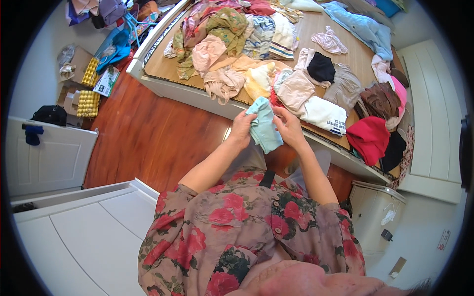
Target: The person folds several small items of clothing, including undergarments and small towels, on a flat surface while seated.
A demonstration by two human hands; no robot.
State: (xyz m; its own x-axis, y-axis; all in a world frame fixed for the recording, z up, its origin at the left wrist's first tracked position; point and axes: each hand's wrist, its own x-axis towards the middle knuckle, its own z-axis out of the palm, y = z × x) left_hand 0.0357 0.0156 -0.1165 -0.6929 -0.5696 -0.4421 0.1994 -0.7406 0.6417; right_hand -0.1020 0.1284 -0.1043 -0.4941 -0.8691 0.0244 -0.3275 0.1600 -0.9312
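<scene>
A folded mint-green cloth garment (266,129) is held up in front of me, just off the near edge of the bed. My left hand (241,130) grips its left side, thumb on the face towards me. At its right edge, my right hand (289,127) has loosely curved fingers touching or very near the fabric; whether they grip it I cannot tell. Beyond the hands, a folded white garment with dark printing (322,115), a beige garment (296,91) and a yellow-and-white cloth (259,80) lie on the bed.
The wooden bed board (305,33) carries heaped clothes, including a crumpled olive floral cloth (227,29), a red garment (368,140) and a light-blue garment (364,31). A white cabinet (85,236) stands close on my left. Yellow egg trays (88,104) are stacked beyond the wood floor (148,129).
</scene>
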